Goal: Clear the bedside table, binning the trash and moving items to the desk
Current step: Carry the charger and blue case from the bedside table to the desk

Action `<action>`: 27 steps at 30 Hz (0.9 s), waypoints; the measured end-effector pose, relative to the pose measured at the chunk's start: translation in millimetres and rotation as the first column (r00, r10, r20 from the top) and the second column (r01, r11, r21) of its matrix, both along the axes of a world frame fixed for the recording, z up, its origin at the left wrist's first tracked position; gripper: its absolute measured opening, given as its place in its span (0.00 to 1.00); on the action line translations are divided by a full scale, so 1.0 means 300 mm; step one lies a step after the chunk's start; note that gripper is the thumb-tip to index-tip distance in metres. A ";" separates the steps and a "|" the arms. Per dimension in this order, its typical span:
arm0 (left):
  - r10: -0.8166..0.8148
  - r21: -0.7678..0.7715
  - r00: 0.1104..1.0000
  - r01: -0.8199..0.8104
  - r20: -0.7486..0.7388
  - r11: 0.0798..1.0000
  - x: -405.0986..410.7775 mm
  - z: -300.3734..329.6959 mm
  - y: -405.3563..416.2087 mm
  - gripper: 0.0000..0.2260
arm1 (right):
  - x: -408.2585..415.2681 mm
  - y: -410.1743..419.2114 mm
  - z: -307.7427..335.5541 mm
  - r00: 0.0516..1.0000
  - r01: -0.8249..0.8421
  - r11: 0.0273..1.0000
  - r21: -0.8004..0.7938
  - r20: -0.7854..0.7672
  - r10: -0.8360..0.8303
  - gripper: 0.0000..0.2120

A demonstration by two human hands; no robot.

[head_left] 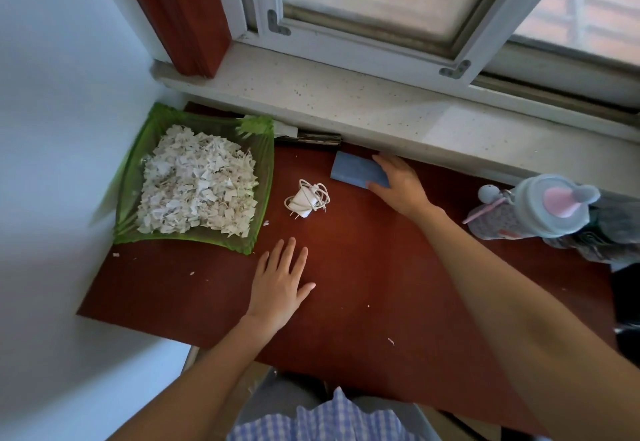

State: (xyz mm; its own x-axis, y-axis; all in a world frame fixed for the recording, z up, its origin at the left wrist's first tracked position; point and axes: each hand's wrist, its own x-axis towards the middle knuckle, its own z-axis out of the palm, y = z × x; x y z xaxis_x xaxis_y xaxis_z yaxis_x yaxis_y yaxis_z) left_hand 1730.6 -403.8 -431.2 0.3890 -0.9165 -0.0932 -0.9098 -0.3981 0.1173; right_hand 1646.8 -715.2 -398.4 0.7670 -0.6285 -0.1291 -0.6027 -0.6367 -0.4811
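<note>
Nearest, the left hand [281, 285] lies flat on the red-brown table [346, 302], fingers spread, holding nothing. Beyond it sit one white charger [306, 199] with coiled cable and one green bin [265, 177] of shredded paper [197, 184]. Farthest, the right hand [398, 184] grips one blue box [356, 171] under the windowsill [346, 101]. One bottle [540, 208] stands right.
</note>
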 end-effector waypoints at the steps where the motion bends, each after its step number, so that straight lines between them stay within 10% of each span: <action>1: -0.004 0.009 1.000 0.004 0.000 1.000 0.002 0.001 0.000 0.29 | -0.015 0.024 0.000 0.999 0.036 0.999 -0.032 0.024 -0.036 0.26; 27: -0.300 -0.108 0.954 0.298 -0.006 0.948 -0.295 0.136 0.079 0.23 | -1.001 1.035 0.064 0.678 0.722 0.659 -0.210 0.027 -0.735 0.24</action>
